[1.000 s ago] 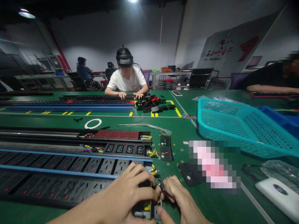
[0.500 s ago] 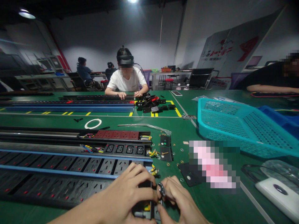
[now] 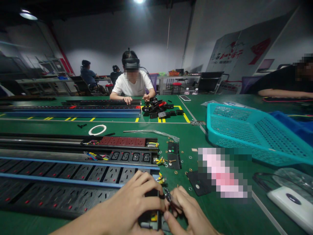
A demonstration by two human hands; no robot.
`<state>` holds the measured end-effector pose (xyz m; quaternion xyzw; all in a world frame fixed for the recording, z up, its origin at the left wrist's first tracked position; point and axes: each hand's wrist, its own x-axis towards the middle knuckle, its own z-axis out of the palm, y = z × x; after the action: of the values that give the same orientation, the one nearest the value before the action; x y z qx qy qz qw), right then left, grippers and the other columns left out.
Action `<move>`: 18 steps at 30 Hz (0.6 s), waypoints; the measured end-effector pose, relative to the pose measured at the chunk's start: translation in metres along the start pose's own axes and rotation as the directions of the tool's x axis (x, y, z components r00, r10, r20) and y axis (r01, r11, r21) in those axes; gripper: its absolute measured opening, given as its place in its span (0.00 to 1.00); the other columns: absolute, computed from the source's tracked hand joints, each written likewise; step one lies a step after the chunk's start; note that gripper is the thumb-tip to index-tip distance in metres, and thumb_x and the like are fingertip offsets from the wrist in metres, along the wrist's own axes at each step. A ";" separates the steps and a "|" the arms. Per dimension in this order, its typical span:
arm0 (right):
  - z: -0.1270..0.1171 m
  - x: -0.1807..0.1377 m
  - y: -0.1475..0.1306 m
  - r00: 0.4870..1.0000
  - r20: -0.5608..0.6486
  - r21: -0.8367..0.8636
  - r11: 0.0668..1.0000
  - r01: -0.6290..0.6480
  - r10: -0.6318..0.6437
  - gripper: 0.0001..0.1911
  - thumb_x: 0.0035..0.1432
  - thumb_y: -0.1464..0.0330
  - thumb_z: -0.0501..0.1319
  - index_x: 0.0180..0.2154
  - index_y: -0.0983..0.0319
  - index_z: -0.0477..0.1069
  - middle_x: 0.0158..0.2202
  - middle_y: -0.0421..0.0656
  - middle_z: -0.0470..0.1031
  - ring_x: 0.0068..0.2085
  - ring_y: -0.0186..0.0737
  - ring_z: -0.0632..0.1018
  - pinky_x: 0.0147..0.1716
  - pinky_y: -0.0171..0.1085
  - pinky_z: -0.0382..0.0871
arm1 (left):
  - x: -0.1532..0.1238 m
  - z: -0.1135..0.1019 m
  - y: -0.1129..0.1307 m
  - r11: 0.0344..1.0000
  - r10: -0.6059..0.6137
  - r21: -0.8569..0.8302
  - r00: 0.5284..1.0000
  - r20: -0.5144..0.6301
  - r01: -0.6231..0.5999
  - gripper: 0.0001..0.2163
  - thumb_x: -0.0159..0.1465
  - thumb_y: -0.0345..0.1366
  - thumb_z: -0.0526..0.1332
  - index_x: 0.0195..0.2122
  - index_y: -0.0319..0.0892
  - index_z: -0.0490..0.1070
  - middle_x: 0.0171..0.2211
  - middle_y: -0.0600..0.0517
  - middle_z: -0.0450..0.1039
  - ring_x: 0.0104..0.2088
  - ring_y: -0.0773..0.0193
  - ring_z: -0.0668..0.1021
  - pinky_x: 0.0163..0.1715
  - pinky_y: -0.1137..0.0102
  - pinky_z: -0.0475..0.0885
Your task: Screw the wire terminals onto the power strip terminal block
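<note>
At the near edge of the green worktop, the left hand is clamped over the end of the nearest power strip. The right hand touches it, fingers pinched on a small metal part at the strip's end. Just beyond lies a black plate among loose washers. To the right is a teal basket. Across the worktop, a person in a white shirt handles another strip.

Teal basket, white ring far to its left, phone behind it, white box in front.
</note>
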<state>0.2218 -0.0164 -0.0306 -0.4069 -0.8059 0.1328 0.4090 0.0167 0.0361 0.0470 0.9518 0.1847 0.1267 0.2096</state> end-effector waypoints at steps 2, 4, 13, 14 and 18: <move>0.000 0.000 0.000 1.000 0.004 0.009 1.000 -0.003 0.003 0.15 0.50 0.78 0.55 0.34 0.56 0.52 0.26 0.34 0.63 0.26 0.35 0.68 0.25 0.33 0.58 | 0.000 0.000 0.000 1.000 -0.005 -0.005 1.000 0.009 0.005 0.14 0.62 0.46 0.67 0.46 0.48 0.73 0.46 0.49 0.70 0.46 0.54 0.70 0.48 0.60 0.66; 0.000 0.002 0.000 1.000 -0.011 0.008 1.000 0.011 -0.011 0.16 0.48 0.77 0.56 0.34 0.56 0.51 0.27 0.34 0.64 0.26 0.36 0.67 0.25 0.34 0.58 | -0.001 0.000 0.000 1.000 -0.007 -0.006 1.000 0.015 0.007 0.14 0.62 0.46 0.67 0.45 0.47 0.73 0.47 0.49 0.70 0.46 0.54 0.70 0.48 0.59 0.65; -0.001 -0.001 0.000 1.000 0.001 0.013 1.000 0.017 -0.017 0.15 0.52 0.80 0.53 0.33 0.56 0.51 0.25 0.34 0.64 0.25 0.35 0.68 0.24 0.33 0.58 | 0.000 0.000 0.000 1.000 -0.013 -0.014 1.000 0.016 0.013 0.15 0.60 0.46 0.68 0.47 0.48 0.73 0.46 0.49 0.71 0.45 0.54 0.71 0.47 0.60 0.67; -0.001 -0.001 0.000 1.000 0.002 0.012 1.000 0.014 -0.014 0.15 0.52 0.80 0.54 0.32 0.56 0.50 0.25 0.34 0.64 0.25 0.35 0.68 0.24 0.33 0.58 | 0.000 0.000 0.000 1.000 -0.012 -0.014 1.000 0.014 0.013 0.15 0.60 0.46 0.68 0.47 0.48 0.73 0.45 0.49 0.71 0.45 0.54 0.71 0.47 0.60 0.67; 0.000 0.000 -0.002 1.000 -0.008 0.006 1.000 0.000 0.000 0.16 0.46 0.78 0.55 0.34 0.56 0.53 0.28 0.36 0.66 0.26 0.36 0.67 0.25 0.34 0.59 | 0.000 0.000 0.000 1.000 -0.011 -0.004 1.000 0.005 0.011 0.14 0.61 0.45 0.67 0.45 0.48 0.73 0.46 0.48 0.71 0.45 0.53 0.71 0.47 0.60 0.67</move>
<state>0.2210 -0.0170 -0.0293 -0.4061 -0.8040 0.1335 0.4133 0.0165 0.0357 0.0474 0.9506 0.1893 0.1235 0.2126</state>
